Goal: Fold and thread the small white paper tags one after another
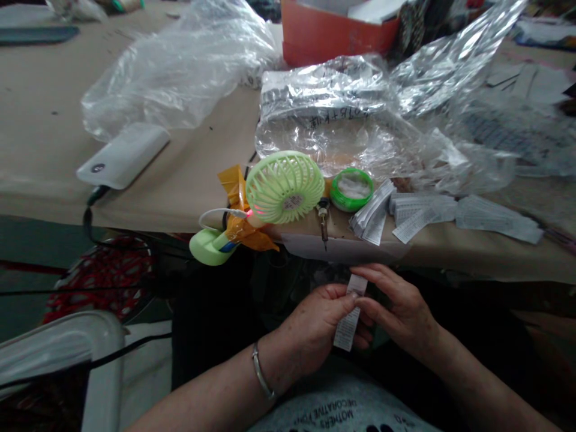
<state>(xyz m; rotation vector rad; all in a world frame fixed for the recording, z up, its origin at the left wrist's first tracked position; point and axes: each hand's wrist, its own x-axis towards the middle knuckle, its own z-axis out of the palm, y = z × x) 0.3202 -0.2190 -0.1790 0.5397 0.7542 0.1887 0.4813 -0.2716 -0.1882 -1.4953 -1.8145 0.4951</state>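
Observation:
Below the table edge, over my lap, both hands hold one narrow white printed label strip [349,321]. My left hand [315,327] pinches it from the left with thumb and fingers closed; a metal bangle circles that wrist. My right hand [396,309] closes on the strip from the right, fingers pressed against its upper end. Just above, piles of similar white labels [418,216] lie along the table's front edge.
A small green fan [284,186] taped with yellow tape stands at the table edge, beside a green round tub [351,189]. A white power bank [123,155] lies to the left. Crumpled clear plastic bags [342,114] and an orange box [337,33] fill the back.

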